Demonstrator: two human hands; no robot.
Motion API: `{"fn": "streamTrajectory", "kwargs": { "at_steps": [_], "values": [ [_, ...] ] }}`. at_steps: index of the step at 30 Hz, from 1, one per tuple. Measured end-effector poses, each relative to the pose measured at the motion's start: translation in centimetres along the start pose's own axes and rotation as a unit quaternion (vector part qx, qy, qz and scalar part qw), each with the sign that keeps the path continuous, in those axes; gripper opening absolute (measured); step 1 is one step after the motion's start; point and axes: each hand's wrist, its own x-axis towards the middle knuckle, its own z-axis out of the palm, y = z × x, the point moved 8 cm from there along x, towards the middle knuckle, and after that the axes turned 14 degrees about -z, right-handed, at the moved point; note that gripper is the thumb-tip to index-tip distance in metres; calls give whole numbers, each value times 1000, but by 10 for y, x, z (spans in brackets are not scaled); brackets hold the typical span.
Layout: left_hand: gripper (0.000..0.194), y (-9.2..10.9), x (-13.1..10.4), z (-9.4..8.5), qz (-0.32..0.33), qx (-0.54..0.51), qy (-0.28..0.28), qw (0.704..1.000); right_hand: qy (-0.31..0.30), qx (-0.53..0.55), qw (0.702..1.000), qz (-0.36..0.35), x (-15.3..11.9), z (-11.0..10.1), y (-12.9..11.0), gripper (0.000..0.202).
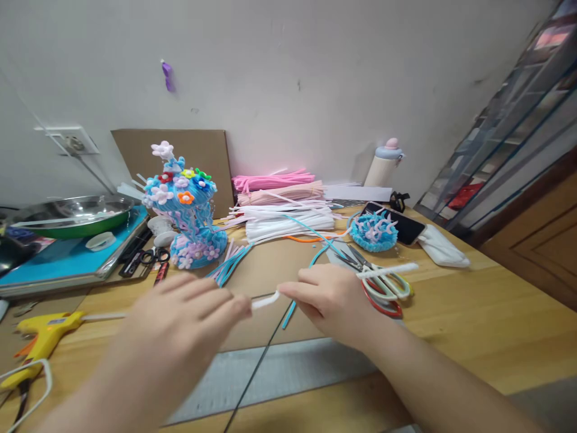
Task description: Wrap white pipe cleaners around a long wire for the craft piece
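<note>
A white pipe cleaner point(388, 270) runs through my right hand point(336, 300), with its long end sticking out to the right over the scissors point(387, 285). My left hand point(192, 325) is closed on the other end of it, and a short bent piece shows between the two hands. Behind them lie bundles of white pipe cleaners point(291, 224) and pink ones point(273, 180). A blue flower-covered ornament point(180, 195) stands behind my left hand. Beyond the scissors sits a round fluffy blue piece point(373, 232) with pale curls.
On the left are a yellow glue gun point(45, 340), a green-sided metal bowl point(76, 216) and black scissors point(155, 256). A phone point(394, 221), a white power bank point(444, 245) and a bottle point(383, 165) stand or lie at the right. Loose blue strips point(288, 316) lie near my hands.
</note>
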Motion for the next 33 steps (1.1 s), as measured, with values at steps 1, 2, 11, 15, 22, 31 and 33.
{"fn": "streamTrajectory", "kwargs": {
  "at_steps": [1, 2, 11, 15, 22, 31, 33],
  "values": [
    [18, -9, 7, -3, 12, -11, -33, 999, -12, 17, 999, -28, 1, -1, -4, 25],
    [18, -19, 13, -3, 18, -32, -73, 997, -20, 44, 998, -48, 1, -2, -7, 25],
    [24, -69, 6, 85, -213, -310, -206, 903, 57, 461, 884, 52, 1, -5, 3, 18],
    [29, -44, -17, 111, -261, -307, -140, 904, 150, 474, 845, 196, -8, 7, 30, 18],
    [25, 20, -23, 72, -160, -117, -70, 978, 132, 185, 946, 230, -15, 0, 41, 20],
    [19, -45, 22, 14, -72, -144, -187, 969, -44, 276, 960, 11, 0, 5, 1, 19],
    [13, -72, 18, 40, -181, -269, -235, 916, -39, 412, 910, 10, 0, 8, -4, 20]
  ]
}}
